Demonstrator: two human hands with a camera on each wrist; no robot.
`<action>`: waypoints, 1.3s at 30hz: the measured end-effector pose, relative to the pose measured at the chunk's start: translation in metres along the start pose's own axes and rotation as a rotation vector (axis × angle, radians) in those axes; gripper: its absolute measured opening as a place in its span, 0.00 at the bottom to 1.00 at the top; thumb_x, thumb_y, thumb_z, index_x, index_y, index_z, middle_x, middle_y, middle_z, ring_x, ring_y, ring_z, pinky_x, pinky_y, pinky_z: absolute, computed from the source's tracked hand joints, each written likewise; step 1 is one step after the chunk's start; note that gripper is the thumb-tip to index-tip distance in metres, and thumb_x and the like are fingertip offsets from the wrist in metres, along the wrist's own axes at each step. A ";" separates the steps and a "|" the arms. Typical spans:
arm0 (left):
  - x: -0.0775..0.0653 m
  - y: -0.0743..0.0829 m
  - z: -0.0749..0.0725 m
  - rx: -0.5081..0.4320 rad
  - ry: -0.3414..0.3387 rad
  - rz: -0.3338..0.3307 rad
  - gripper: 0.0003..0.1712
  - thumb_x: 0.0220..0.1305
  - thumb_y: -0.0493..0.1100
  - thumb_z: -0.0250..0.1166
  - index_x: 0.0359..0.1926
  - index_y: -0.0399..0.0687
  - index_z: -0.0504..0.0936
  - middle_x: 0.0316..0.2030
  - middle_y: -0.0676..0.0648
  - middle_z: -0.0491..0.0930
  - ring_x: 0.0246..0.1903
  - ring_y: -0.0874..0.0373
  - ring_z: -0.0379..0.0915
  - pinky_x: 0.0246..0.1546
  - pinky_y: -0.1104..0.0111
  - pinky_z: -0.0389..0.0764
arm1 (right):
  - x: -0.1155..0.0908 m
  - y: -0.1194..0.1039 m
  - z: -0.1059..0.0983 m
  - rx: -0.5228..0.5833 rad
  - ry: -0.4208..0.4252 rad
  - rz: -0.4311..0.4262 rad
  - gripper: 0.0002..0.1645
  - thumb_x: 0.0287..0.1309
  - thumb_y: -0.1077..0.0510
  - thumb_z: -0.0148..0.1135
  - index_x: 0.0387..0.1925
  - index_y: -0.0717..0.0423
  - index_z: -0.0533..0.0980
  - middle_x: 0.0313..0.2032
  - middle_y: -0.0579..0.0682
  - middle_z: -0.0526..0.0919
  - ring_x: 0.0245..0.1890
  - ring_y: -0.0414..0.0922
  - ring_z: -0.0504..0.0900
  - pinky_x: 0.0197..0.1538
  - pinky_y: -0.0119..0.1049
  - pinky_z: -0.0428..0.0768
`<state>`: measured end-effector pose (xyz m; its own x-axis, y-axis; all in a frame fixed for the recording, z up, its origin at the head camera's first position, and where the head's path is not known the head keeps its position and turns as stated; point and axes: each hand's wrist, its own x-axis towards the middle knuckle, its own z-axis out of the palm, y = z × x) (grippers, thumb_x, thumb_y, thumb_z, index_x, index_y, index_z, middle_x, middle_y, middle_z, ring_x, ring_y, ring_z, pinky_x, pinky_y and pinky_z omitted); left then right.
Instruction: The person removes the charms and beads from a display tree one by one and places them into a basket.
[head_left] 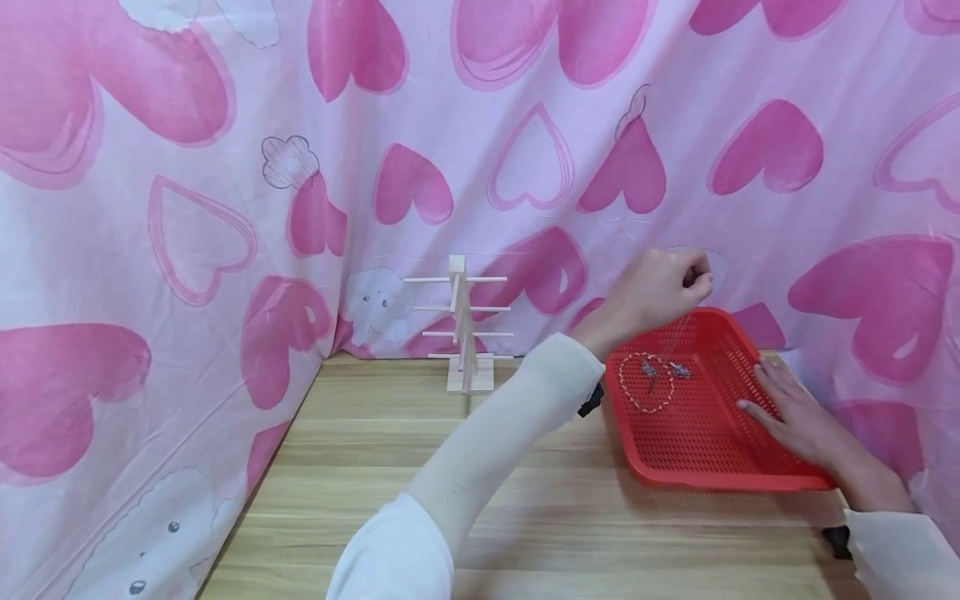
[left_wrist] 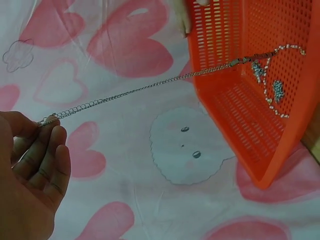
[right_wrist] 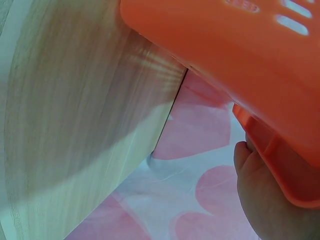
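Raised over the back of the red plastic basket [head_left: 720, 481], my left hand [head_left: 660, 287] pinches a thin silver chain necklace [left_wrist: 145, 89] between thumb and fingertips. The chain is drawn taut in the left wrist view, its darker far end reaching in front of the basket. A loop of small pale and gold beads [left_wrist: 271, 107] lies inside with small blue-grey clusters [left_wrist: 278, 91], whose kind I cannot tell. My right hand [head_left: 798, 417] holds the basket's right rim, thumb on the inner side and fingers along the outside. The rim partly hides it in the right wrist view.
A wooden rack [head_left: 460, 325] with several thin crossbars stands at the back of the wooden table [head_left: 360, 483], left of the basket. Pink heart-patterned cloth [head_left: 517, 233] hangs behind and along both sides. The basket sits near the table's right side.
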<state>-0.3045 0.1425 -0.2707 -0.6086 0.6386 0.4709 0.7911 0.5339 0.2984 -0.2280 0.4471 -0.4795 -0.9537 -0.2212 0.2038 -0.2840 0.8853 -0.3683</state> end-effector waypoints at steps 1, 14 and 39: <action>0.000 0.000 0.002 0.019 0.003 0.010 0.09 0.79 0.45 0.58 0.39 0.55 0.83 0.29 0.58 0.77 0.30 0.71 0.68 0.34 0.83 0.68 | 0.000 0.000 0.000 -0.001 0.000 0.000 0.51 0.77 0.49 0.61 0.80 0.76 0.48 0.82 0.76 0.41 0.85 0.69 0.34 0.80 0.77 0.40; 0.004 0.015 0.030 0.011 -0.162 -0.060 0.08 0.81 0.48 0.59 0.41 0.60 0.83 0.34 0.62 0.81 0.33 0.72 0.73 0.35 0.84 0.72 | 0.001 -0.001 0.001 -0.008 0.005 0.004 0.50 0.79 0.48 0.59 0.80 0.78 0.47 0.82 0.77 0.40 0.84 0.69 0.34 0.81 0.74 0.38; 0.002 0.031 0.084 0.033 -0.406 -0.215 0.07 0.81 0.55 0.59 0.50 0.71 0.84 0.35 0.67 0.81 0.34 0.74 0.75 0.36 0.82 0.76 | 0.001 0.000 0.003 -0.029 0.010 -0.001 0.49 0.81 0.47 0.56 0.79 0.80 0.48 0.82 0.77 0.40 0.86 0.64 0.30 0.84 0.68 0.34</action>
<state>-0.2858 0.2066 -0.3302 -0.7385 0.6734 0.0353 0.6458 0.6912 0.3242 -0.2298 0.4456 -0.4824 -0.9524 -0.2182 0.2129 -0.2818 0.8966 -0.3417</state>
